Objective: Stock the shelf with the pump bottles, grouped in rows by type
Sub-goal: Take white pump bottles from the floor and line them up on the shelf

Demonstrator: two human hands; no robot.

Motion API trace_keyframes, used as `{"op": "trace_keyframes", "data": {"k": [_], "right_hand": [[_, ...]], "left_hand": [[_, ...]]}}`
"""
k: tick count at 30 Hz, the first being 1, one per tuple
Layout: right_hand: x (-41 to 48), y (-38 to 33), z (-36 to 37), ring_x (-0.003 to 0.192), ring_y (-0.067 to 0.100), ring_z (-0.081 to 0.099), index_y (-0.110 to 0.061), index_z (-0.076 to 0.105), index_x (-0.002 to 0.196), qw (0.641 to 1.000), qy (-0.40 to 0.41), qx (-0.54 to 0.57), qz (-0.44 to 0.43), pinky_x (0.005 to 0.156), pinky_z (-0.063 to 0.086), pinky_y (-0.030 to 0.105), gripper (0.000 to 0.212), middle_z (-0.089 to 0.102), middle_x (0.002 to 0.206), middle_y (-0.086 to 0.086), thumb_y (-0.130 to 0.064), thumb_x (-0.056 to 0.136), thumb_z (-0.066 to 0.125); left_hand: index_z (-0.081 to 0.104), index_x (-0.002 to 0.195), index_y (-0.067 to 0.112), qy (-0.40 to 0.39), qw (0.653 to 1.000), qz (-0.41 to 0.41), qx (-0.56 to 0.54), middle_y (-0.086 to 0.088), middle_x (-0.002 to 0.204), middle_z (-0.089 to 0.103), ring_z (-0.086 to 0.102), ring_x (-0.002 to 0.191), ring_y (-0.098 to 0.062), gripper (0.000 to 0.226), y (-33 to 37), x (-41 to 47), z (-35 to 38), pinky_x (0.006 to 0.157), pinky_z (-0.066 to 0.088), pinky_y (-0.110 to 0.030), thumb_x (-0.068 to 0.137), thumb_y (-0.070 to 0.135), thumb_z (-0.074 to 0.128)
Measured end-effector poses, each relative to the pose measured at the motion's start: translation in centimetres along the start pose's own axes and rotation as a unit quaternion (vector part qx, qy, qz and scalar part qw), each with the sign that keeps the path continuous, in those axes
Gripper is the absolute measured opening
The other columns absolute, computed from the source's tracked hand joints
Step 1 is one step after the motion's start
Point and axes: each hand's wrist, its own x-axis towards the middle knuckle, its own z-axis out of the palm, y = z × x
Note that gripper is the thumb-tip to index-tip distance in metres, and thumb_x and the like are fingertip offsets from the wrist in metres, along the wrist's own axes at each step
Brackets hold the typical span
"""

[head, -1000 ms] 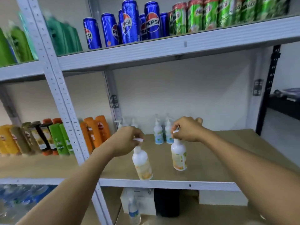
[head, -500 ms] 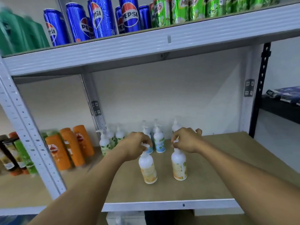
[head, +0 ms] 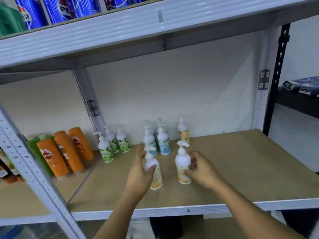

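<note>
Pump bottles point(head: 183, 159) stand near the shelf point(head: 241, 169) edge, fingers point(head: 151, 169) gripping each; open room rightward.

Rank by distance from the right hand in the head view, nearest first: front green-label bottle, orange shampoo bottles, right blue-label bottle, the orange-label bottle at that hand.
1. Orange-label bottle: in the right hand's fingers, at the front.
2. Blue-label bottle: behind it, to the left.
3. Green-label bottle: farther left.
4. Shampoo bottles: farthest left, beyond the green one.

Blue Pepsi cans point(head: 65, 9) stand at eleven o'clock. Orange bottles point(head: 69, 150) cluster at nine o'clock; dark packets point(head: 300, 86) lie at three o'clock.
</note>
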Motion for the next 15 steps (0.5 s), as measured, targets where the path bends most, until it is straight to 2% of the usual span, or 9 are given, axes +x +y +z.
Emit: {"op": "trace_keyframes", "data": {"k": [2, 4, 6, 9, 10, 13, 15], "right_hand": [[-1.3, 1.8, 1.0, 0.105, 0.013, 0.064, -0.025, 0.05, 0.135, 1.0, 0.002, 0.019, 0.015, 0.095, 0.052, 0.04, 0.088, 0.065, 0.119, -0.007, -0.054, 0.056, 0.073], [-2.1, 3.2, 1.9, 0.114, 0.013, 0.063, -0.022, 0.048, 0.14, 0.999, 0.012, 0.027, 0.022, 0.099, 0.051, 0.038, 0.081, 0.065, 0.125, -0.007, -0.043, 0.068, 0.079], [-1.8, 3.8, 2.2, 0.117, 0.012, 0.061, -0.024, 0.046, 0.143, 0.999, 0.014, 0.033, 0.024, 0.101, 0.05, 0.039, 0.082, 0.064, 0.128, -0.01, -0.042, 0.07, 0.08], [-0.8, 3.6, 2.2, 0.114, 0.01, 0.063, -0.028, 0.045, 0.143, 0.998, 0.004, 0.053, 0.022, 0.101, 0.051, 0.039, 0.09, 0.065, 0.127, -0.01, -0.051, 0.061, 0.075], [-0.6, 3.5, 2.2, 0.113, 0.009, 0.063, -0.029, 0.046, 0.142, 0.998, -0.001, 0.055, 0.016, 0.1, 0.051, 0.039, 0.087, 0.066, 0.126, -0.011, -0.047, 0.063, 0.077], [0.0, 3.6, 2.0, 0.108, 0.006, 0.065, -0.03, 0.048, 0.139, 0.998, -0.03, 0.061, -0.004, 0.099, 0.052, 0.035, 0.075, 0.068, 0.121, -0.013, -0.025, 0.072, 0.082], [0.4, 3.9, 1.9, 0.106, 0.002, 0.064, -0.031, 0.05, 0.137, 0.997, -0.054, 0.06, -0.005, 0.098, 0.052, 0.032, 0.072, 0.068, 0.118, -0.015, -0.025, 0.073, 0.084]], "left_hand": [[0.02, 0.153, 0.047, 0.027, 0.994, -0.088, -0.066, 0.014, 0.136, 0.058, 0.059, 0.121, -0.006, 0.089, -1.7, -1.5, 1.6, 0.101, 0.048, -0.037, 0.082, 0.04, 0.073], [0.041, 0.139, 0.044, 0.005, 0.987, -0.149, -0.061, 0.013, 0.124, 0.067, 0.066, 0.113, -0.011, 0.07, -3.6, -2.6, 3.0, 0.097, 0.052, -0.04, 0.078, 0.041, 0.075], [0.052, 0.123, 0.038, -0.034, 0.987, -0.154, 0.021, 0.015, 0.109, 0.071, 0.068, 0.105, -0.014, 0.048, -4.7, -2.9, 3.5, 0.088, 0.054, -0.037, 0.082, 0.038, 0.077], [0.057, 0.122, 0.032, -0.047, 0.988, -0.144, 0.019, 0.02, 0.107, 0.069, 0.066, 0.101, -0.002, 0.047, -5.9, -2.4, 3.6, 0.083, 0.051, -0.026, 0.082, 0.033, 0.081], [0.057, 0.121, 0.033, -0.049, 0.988, -0.143, 0.021, 0.023, 0.106, 0.068, 0.065, 0.101, 0.002, 0.047, -6.0, -2.3, 3.5, 0.082, 0.049, -0.023, 0.081, 0.032, 0.082], [0.056, 0.121, 0.031, -0.044, 0.989, -0.139, 0.037, 0.028, 0.102, 0.066, 0.066, 0.101, -0.002, 0.048, -6.4, -2.0, 3.7, 0.085, 0.052, -0.029, 0.081, 0.031, 0.082], [0.056, 0.121, 0.03, -0.045, 0.988, -0.14, 0.051, 0.03, 0.099, 0.064, 0.066, 0.1, -0.006, 0.047, -6.6, -1.9, 4.0, 0.086, 0.052, -0.032, 0.082, 0.032, 0.081]]}}
